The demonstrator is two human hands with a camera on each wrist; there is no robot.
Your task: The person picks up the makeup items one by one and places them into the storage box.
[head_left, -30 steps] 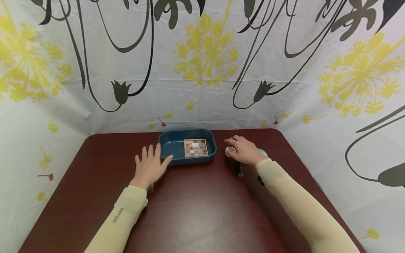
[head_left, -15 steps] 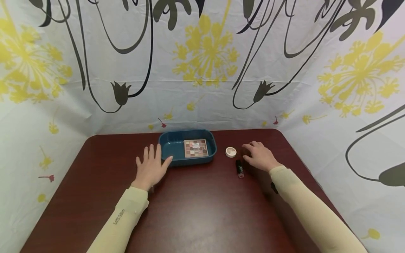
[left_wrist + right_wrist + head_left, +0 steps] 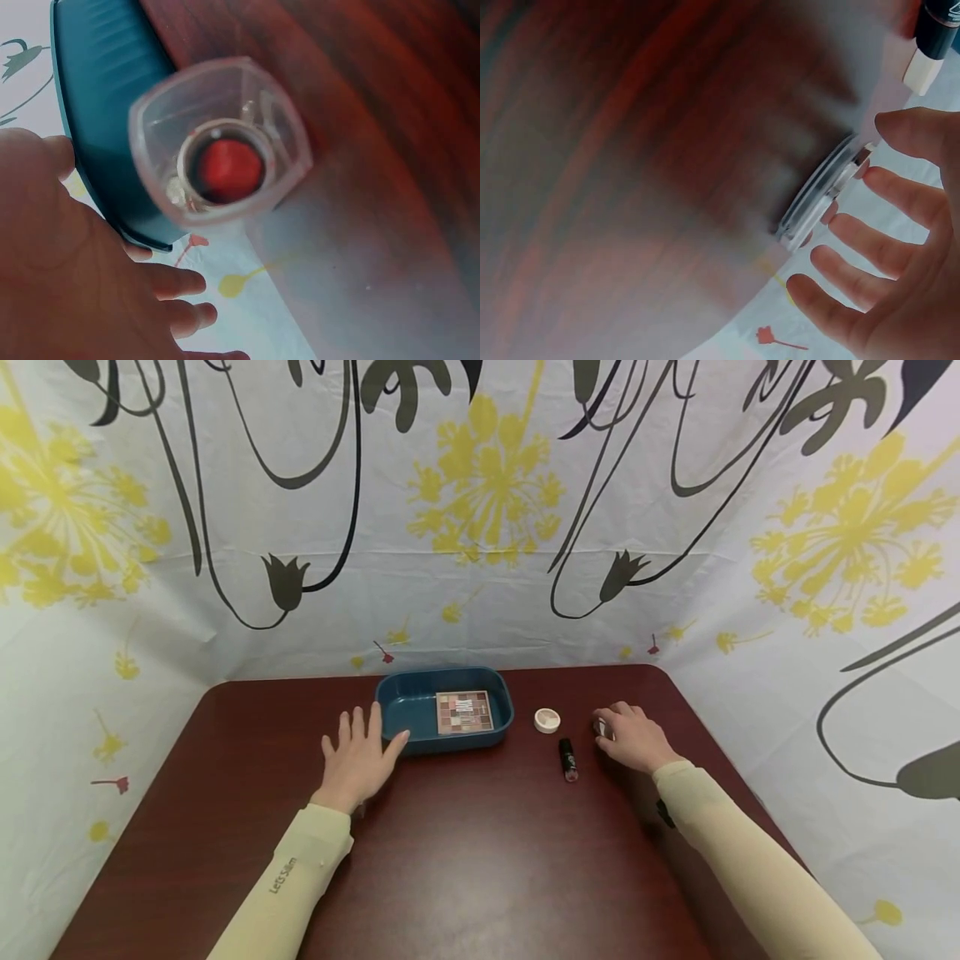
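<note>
My left hand (image 3: pixel 355 766) lies with its fingers spread at the left end of the blue tray (image 3: pixel 408 745), its thumb over the front corner. Near my left wrist is a clear, square-sided container (image 3: pixel 221 142) with something round and red inside. My right hand (image 3: pixel 632 739) is over a flat round case (image 3: pixel 823 195), clear and silver-edged, on the table. Its thumb and loosely bent fingers are spread around the case; whether any fingertip touches it, I cannot tell. Left of this hand lie a small white round jar (image 3: pixel 547 721) and a short black tube (image 3: pixel 568 761).
Inside the tray sits a square makeup palette (image 3: pixel 464 712) with multicoloured squares, at its right side. A small black item (image 3: pixel 664 814) shows partly from under my right sleeve. A patterned cloth (image 3: pixel 480 610) hangs behind the dark red table (image 3: pixel 480 860).
My right hand has moved right, away from over the white jar, uncovering it and the black tube, and now is over the round case. My left hand has stayed in place.
</note>
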